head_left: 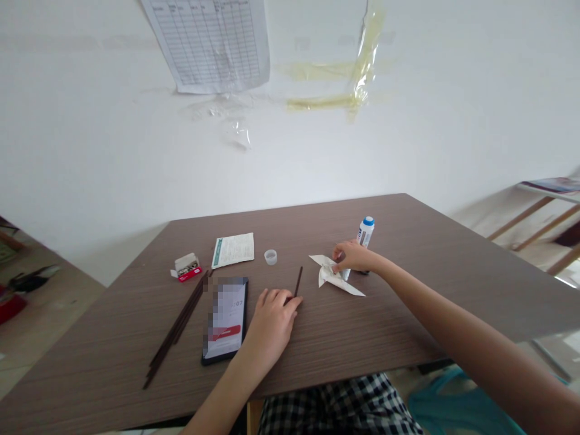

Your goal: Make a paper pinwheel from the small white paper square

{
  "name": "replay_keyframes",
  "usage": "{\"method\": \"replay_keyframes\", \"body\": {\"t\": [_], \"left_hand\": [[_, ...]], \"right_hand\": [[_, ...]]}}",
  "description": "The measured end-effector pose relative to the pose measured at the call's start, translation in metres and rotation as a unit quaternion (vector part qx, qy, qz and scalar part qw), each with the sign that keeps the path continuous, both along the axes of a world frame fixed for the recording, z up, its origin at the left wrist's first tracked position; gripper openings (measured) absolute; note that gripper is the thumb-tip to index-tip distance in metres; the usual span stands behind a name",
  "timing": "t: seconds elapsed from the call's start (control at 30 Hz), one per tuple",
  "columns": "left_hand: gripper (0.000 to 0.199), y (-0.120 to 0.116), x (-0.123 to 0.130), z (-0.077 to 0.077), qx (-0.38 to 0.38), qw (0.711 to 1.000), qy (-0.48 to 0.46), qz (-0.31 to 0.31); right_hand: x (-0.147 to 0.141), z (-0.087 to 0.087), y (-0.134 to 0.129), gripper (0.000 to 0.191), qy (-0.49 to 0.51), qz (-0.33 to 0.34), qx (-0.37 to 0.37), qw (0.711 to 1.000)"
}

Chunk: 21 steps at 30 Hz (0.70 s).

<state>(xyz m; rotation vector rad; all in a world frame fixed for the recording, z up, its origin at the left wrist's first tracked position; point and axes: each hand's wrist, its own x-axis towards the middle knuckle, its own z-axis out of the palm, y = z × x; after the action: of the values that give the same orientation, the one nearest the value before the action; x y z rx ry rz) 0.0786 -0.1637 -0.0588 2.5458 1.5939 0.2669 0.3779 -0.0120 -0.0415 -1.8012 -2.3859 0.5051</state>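
My left hand rests low over the table, its fingers closed on a thin dark brown stick whose far end points away from me. To the right, my right hand has its fingertips pinched at the middle of a folded white paper pinwheel. The pinwheel lies on the table with its pointed blades spread. Just behind that hand stands a white tube-shaped bottle with a blue top, its lower part hidden by the hand. What the right fingertips hold at the pinwheel's centre is partly hidden.
A phone lies left of my left hand, beside several dark sticks. Farther back on the table are a small red-and-white box, a printed packet and a clear cap. A wall rises behind.
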Motion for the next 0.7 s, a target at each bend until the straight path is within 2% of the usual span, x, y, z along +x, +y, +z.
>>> {"method": "replay_keyframes", "body": {"t": [0.2, 0.37, 0.57, 0.7], "left_hand": [[0.04, -0.001, 0.005, -0.004, 0.047, 0.998, -0.03, 0.019], [0.028, 0.005, 0.019, 0.002, 0.074, 0.992, -0.086, 0.051], [0.021, 0.023, 0.036, 0.012, 0.075, 0.98, -0.163, 0.082], [0.027, 0.036, 0.046, 0.016, 0.073, 0.973, -0.181, 0.122]], "right_hand": [[-0.005, 0.011, -0.004, 0.046, -0.02, 0.016, -0.048, 0.999], [-0.01, 0.012, -0.009, 0.038, -0.024, -0.005, -0.046, 0.999], [-0.008, 0.003, -0.009, 0.021, 0.052, -0.025, -0.018, 0.998], [-0.004, -0.007, -0.01, 0.018, 0.171, -0.027, -0.014, 0.985]]}}
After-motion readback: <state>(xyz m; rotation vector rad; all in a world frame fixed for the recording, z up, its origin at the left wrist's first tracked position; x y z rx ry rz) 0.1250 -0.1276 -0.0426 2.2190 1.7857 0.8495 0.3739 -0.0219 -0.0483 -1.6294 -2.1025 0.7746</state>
